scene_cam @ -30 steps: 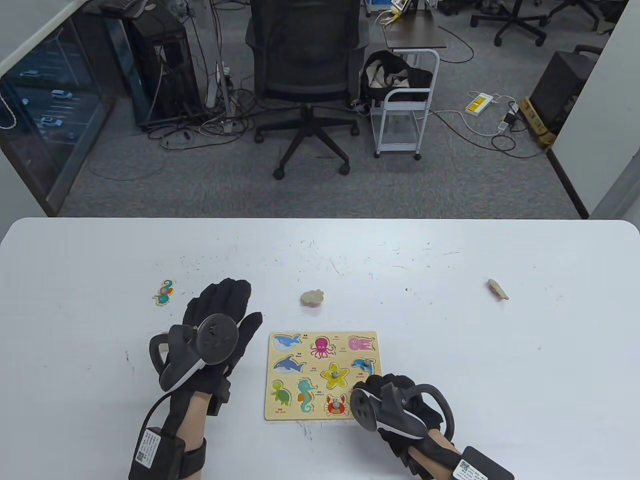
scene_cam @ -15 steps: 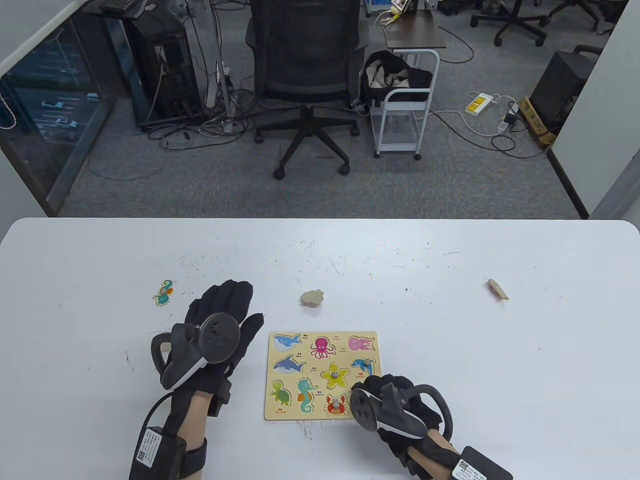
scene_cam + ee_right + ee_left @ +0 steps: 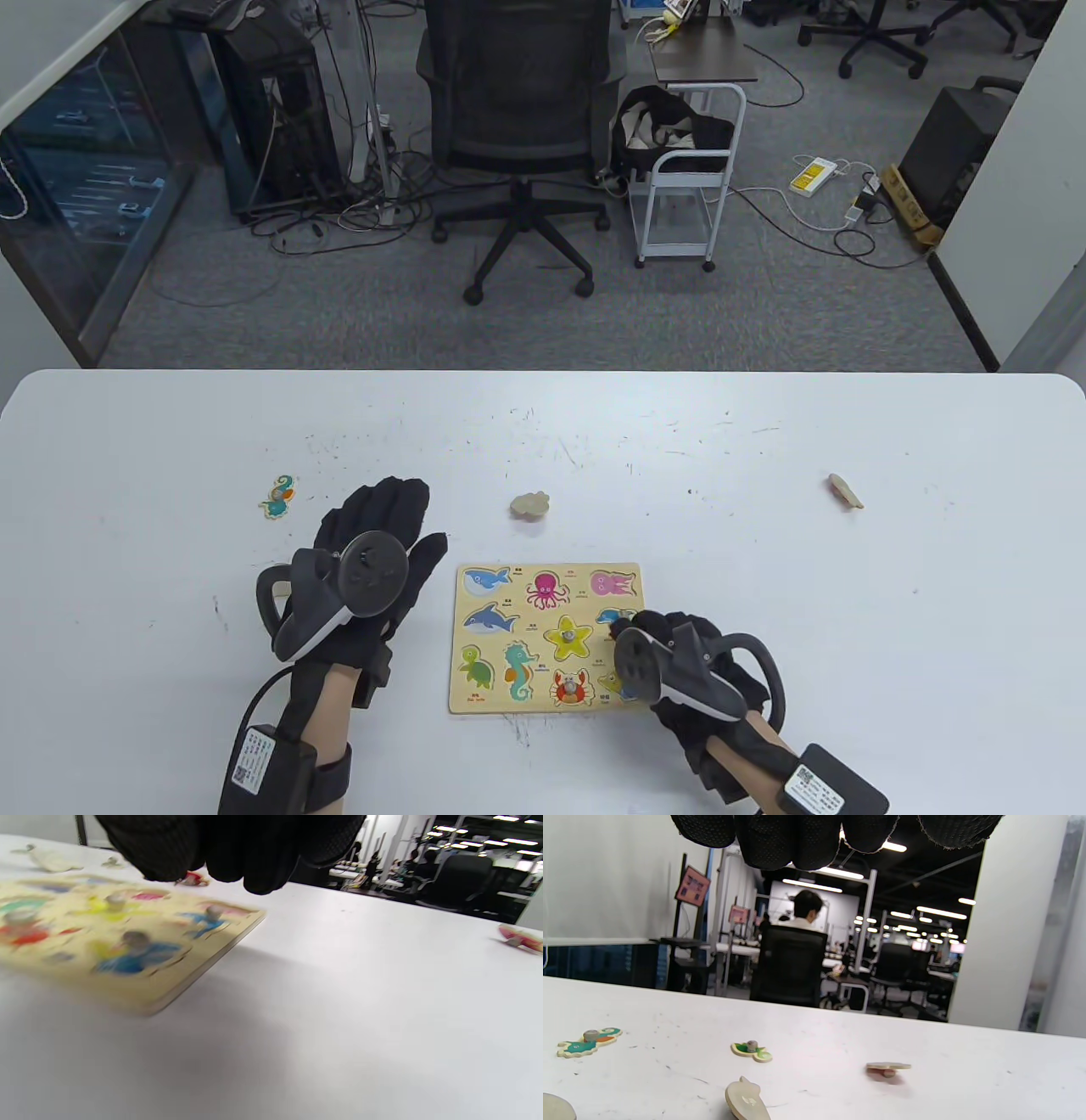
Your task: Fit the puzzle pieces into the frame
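Observation:
The wooden puzzle frame [image 3: 501, 703] lies flat at the table's near middle, with sea-animal pictures in its slots. My right hand [image 3: 657, 630] hovers over its right edge with curled fingers [image 3: 237, 853] that hold nothing. A blue and yellow fish piece [image 3: 612, 682] sits in the bottom right slot and also shows in the right wrist view [image 3: 135, 952]. My left hand [image 3: 386, 514] lies open and flat just left of the frame, empty. A seahorse piece [image 3: 278, 497] lies loose at the far left. Two face-down pieces lie beyond the frame [image 3: 530, 505] and far right [image 3: 846, 491].
The left wrist view shows a green knobbed piece [image 3: 751, 1050] and a face-down piece [image 3: 746, 1103] on the table under my left hand, plus the seahorse piece [image 3: 587, 1041]. An office chair [image 3: 517, 127] stands beyond the table's far edge.
My right hand has moved up and to the right off the frame's bottom right corner, uncovering the fish piece in its slot. My left hand has stayed in place.

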